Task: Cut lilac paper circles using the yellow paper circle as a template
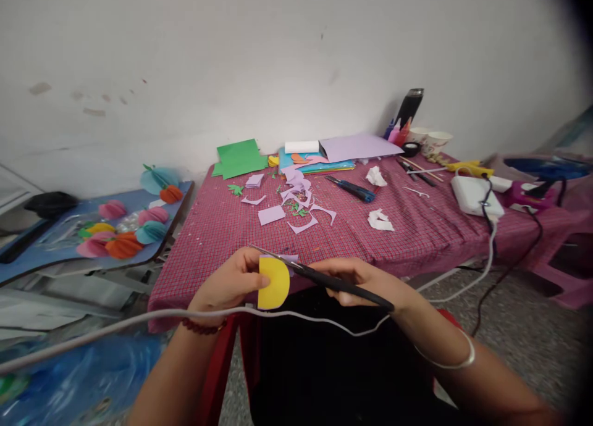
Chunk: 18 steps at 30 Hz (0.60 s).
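My left hand (236,281) pinches a yellow half-round paper piece (274,284) by its straight side, thumb on its face. Purple paper (291,258) shows behind its top edge. My right hand (354,281) is closed on dark-handled scissors (333,281), whose blades lie along the top of the yellow piece. Both hands are above the front edge of the table. Beyond them lie curved purple paper scraps (303,223), a purple paper rectangle (271,215) and small green clippings (296,210).
A white cable (204,313) crosses in front of my left wrist. On the checked tablecloth (213,228) are green sheets (241,157), a blue-handled cutter (351,188), crumpled tissues (380,220) and a white power box (476,196). Colourful paper ornaments (124,245) stand on the blue side table.
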Motion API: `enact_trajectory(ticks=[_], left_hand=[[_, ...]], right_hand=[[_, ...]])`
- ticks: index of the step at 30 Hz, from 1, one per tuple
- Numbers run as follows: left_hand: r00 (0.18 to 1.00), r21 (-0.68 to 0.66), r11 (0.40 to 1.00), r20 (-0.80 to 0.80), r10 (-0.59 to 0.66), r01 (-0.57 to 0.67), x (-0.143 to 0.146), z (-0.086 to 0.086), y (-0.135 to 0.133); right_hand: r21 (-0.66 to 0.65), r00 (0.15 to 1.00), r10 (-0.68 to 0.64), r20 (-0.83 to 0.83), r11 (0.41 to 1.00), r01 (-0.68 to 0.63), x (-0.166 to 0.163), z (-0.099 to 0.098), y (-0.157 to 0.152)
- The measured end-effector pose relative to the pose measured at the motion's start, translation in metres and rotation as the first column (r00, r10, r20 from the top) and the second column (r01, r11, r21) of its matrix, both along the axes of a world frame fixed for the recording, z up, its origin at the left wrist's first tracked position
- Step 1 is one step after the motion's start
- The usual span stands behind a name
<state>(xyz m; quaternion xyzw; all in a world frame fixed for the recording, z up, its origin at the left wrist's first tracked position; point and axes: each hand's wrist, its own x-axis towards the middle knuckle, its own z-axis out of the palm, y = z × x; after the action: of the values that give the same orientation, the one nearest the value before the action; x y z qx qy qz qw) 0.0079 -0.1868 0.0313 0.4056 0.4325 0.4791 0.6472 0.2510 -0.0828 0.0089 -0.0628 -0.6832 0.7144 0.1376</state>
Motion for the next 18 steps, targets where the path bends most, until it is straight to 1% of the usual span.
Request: enact_trajectory(ticks=[8, 15, 18], left_hand=[[0.999, 0.006, 0.999, -0.018, -0.040, 0.040, -0.001, 0.002, 0.002], [0.998, 0.014, 0.998, -0.039, -0.057, 0.057, 0.001, 0.003, 0.004], [0.997, 0.002, 0.998, -0.042, -0.057, 0.057, 0.001, 0.002, 0.004]], right_hand=[[0.078, 0.995, 0.075, 0.062, 0.994, -0.080, 0.001, 0.019, 0.017], [0.159, 0.985, 0.065, 0.158, 0.983, -0.090, 0.004, 0.036, 0.019], [0.165, 0.977, 0.063, 0.204, 0.981, -0.097, 0.005, 0.037, 0.020]])
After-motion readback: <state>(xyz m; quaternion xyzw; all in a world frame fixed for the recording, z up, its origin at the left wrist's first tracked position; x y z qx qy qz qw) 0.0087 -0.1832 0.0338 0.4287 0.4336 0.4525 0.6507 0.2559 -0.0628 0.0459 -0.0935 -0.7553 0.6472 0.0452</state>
